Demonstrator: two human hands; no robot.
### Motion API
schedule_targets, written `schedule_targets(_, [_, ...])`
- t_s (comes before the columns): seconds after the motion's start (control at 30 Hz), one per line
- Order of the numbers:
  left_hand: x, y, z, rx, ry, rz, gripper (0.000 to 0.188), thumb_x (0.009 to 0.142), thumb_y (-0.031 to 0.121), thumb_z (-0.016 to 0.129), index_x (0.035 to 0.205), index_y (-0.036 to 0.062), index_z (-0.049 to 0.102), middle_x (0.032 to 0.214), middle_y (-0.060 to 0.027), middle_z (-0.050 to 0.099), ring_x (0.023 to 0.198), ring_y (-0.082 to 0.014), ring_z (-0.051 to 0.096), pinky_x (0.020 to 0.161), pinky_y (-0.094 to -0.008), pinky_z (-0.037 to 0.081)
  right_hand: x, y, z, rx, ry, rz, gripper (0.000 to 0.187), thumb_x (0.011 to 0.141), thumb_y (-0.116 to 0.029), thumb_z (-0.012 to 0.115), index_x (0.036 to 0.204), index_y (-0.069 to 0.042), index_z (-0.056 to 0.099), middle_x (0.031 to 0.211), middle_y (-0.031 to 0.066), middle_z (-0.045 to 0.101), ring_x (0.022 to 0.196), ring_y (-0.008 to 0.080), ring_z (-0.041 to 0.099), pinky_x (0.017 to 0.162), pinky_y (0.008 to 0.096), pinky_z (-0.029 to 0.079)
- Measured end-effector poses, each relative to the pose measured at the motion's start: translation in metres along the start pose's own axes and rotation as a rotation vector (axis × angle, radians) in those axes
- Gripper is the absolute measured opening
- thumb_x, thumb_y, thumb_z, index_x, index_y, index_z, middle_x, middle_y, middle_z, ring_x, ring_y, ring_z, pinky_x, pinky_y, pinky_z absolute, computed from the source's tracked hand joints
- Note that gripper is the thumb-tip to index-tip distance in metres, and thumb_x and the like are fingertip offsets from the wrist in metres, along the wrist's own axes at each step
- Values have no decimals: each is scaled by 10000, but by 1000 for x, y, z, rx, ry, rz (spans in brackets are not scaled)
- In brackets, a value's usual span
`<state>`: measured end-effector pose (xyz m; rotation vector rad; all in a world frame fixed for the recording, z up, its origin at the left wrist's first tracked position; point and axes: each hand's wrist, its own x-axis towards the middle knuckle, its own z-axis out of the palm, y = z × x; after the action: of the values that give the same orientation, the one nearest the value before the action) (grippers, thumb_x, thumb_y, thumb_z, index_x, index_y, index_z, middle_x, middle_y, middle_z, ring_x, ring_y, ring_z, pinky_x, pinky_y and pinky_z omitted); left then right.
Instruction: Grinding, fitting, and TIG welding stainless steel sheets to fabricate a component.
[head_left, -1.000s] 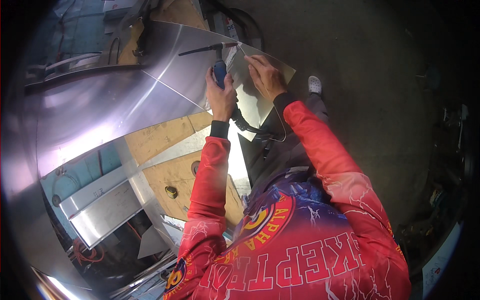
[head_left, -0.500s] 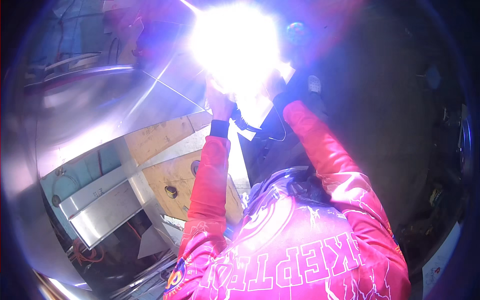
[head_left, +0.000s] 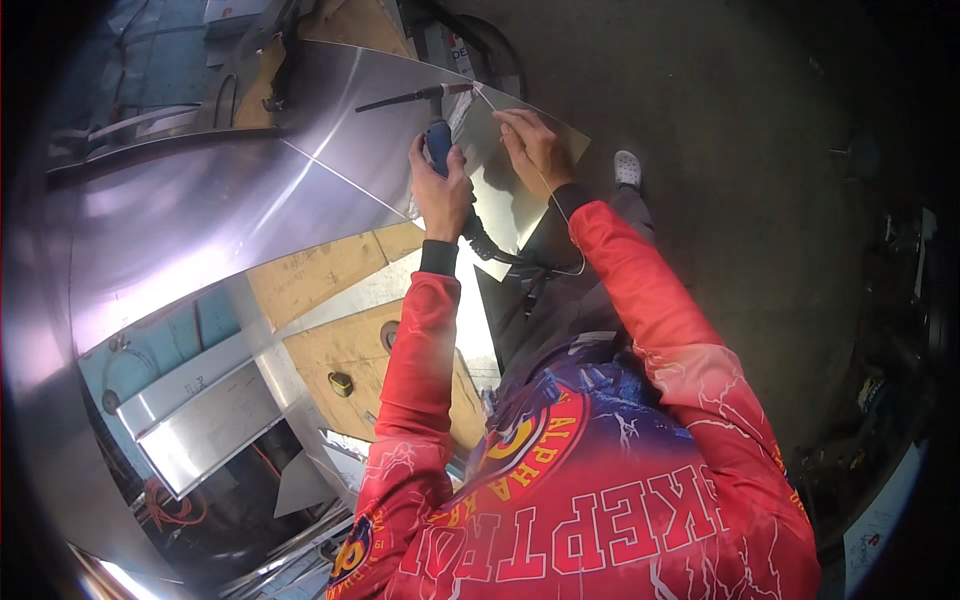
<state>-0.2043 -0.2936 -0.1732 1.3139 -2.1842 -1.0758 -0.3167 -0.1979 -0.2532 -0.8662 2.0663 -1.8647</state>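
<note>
My left hand (head_left: pixel 443 195) is closed around the blue handle of a TIG welding torch (head_left: pixel 438 143). Its long black back cap points left, and its reddish nozzle points right toward the edge of a shiny metal sheet (head_left: pixel 330 120). A thin filler rod (head_left: pixel 487 100) is pinched in my right hand (head_left: pixel 533 148); its tip is close to the nozzle, and its tail bends back along my right sleeve. From beneath my left hand a black torch cable (head_left: pixel 483 243) runs toward my lap. No arc glows at the nozzle.
Left of my arms, wooden boards (head_left: pixel 345 365) carry a small yellow-and-black tape measure (head_left: pixel 341 384). A bent metal panel (head_left: pixel 210 425) lies farther left, with an orange cord (head_left: pixel 172 503) below it. My shoe (head_left: pixel 628 170) shows on the dark floor at right.
The blinding white arc around my hands has gone out, so the torch, filler rod and sheet edge now show. Both arms stay in nearly the same place.
</note>
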Motion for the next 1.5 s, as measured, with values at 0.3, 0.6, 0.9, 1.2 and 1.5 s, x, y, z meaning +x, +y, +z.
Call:
schedule_targets(0.3, [-2,3,-1,-23,-10,-34,611,894,161,670,1417,-24,412,949,-191,680,730,-266,692,692,-385,546,-1,-6,-3,78,13,15,229,986,-170,583,1160,-67,691,1124,117,689,974,296,697,814,384,565])
schedule_targets(0.6, [6,-7,6,68,65,61,581,925,233,669,1395,-24,444,924,-222,693,783,-316,699,743,-408,534,2,-4,-4,-20,59,-35,256,1002,-204,584,1210,-96,687,1186,100,690,1013,303,699,849,373,564])
schedule_targets(0.9, [2,-2,3,36,36,-9,579,920,242,673,1393,-8,449,912,-217,689,770,-319,694,736,-415,532,2,-2,-1,-72,38,-33,263,1006,-239,576,1208,-128,700,1196,67,699,1024,282,702,845,366,563])
schedule_targets(1.2, [1,-2,6,-69,-36,-21,596,920,189,673,1412,-12,404,821,-160,661,602,-219,652,546,-364,513,-9,47,19,-140,-91,159,252,1003,-223,575,1178,-91,700,1147,113,695,973,317,703,832,400,568])
schedule_targets(1.5, [0,5,3,-30,-8,15,564,976,197,652,1414,-16,368,844,-108,673,552,-125,597,480,-284,476,3,1,-3,41,129,-20,155,986,-149,608,1103,-90,691,1093,116,683,935,305,700,779,370,569])
